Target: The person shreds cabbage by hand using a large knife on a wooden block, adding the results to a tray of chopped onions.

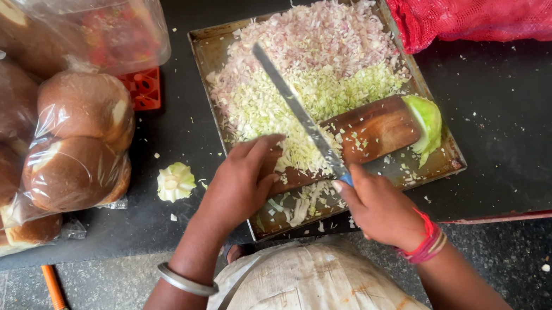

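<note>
Gripping the long knife [295, 110] by its blue handle, the right hand [379, 209] is angling the blade over the shredded cabbage [297, 102] on the metal tray [205, 50]. Fingers curled flat, the left hand [241, 184] is pressing the shreds against the wooden board [375, 127], apparently bunching them for the blade, while a cabbage wedge [426, 121] is resting at the board's far end.

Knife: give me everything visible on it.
The knife has a long, narrow, grey metal blade and a blue handle, mostly hidden in the right hand that grips it. It lies at a slant over the metal tray, tip pointing up-left above the pile of chopped onion, lower blade crossing the shredded cabbage on the wooden board. Cabbage bits cling near the handle. The left hand rests beside it on the cabbage.
</note>
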